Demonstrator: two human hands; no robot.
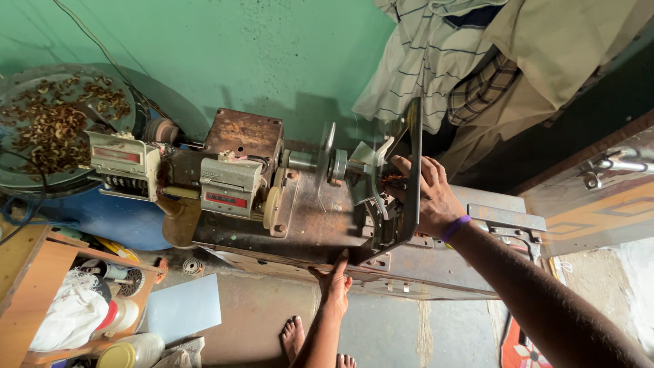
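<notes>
Hands: two, the left hand [336, 281] at 6 o'clock, the right hand [426, 194] at 3 o'clock
Counters: two, the grey counter [230, 185] and cream counter [125, 165], toward 9 o'clock
Bare feet: two, at 6 o'clock

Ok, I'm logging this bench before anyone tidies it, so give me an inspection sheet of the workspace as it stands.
Surface: rusty metal bench top, worn and stained.
Job's things: winding machine with counter boxes; dark upright plate with copper wire behind it.
Clutter: tray of scraps on a blue drum; wooden shelf with cloth, jars and a small fan.
Hands: right hand grips the plate's edge; left hand presses the bench's front edge.
Cables: thin wires run down the green wall.
Surroundings: clothes hanging behind; bare feet on the concrete floor.
</notes>
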